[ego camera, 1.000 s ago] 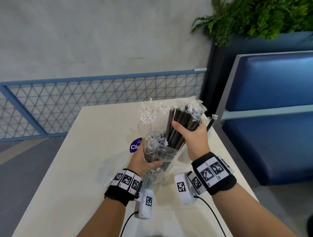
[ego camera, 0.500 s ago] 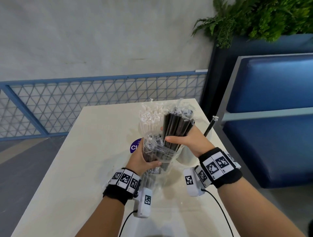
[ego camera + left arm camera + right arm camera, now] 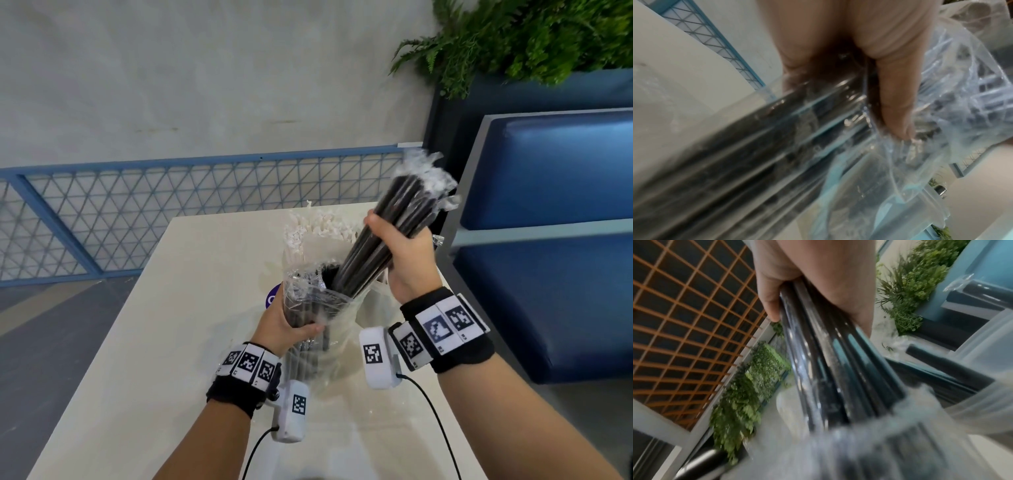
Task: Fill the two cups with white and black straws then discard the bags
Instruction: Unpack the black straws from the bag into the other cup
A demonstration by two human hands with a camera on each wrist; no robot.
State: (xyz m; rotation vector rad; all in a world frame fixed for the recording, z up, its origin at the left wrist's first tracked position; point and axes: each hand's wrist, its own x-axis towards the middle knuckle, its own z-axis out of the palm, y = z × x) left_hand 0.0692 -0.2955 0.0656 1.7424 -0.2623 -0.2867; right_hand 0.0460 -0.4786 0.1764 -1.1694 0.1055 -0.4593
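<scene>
My left hand (image 3: 284, 325) grips a clear plastic bag (image 3: 308, 308) low over the table, with some black straws still inside it (image 3: 756, 138). The thumb (image 3: 896, 97) presses the crinkled film. My right hand (image 3: 404, 253) grips a bundle of wrapped black straws (image 3: 394, 219), tilted up and to the right, their lower ends still in the bag's mouth. In the right wrist view the fingers (image 3: 818, 280) wrap round these straws (image 3: 828, 353). White straws (image 3: 318, 229) stand upright in a cup behind the bag. A translucent cup (image 3: 982, 345) holding one black straw is beside my right hand.
The cream table (image 3: 171, 342) has its right edge close to a blue padded bench (image 3: 548, 274). A blue mesh railing (image 3: 171, 205) runs behind the table's far edge. A dark planter with ferns (image 3: 531, 34) stands at the back right. A purple sticker (image 3: 272, 298) lies by the bag.
My right hand has lifted the black straw bundle up and to the right, drawing it further out of the bag. My left hand still holds the bag in about the same place.
</scene>
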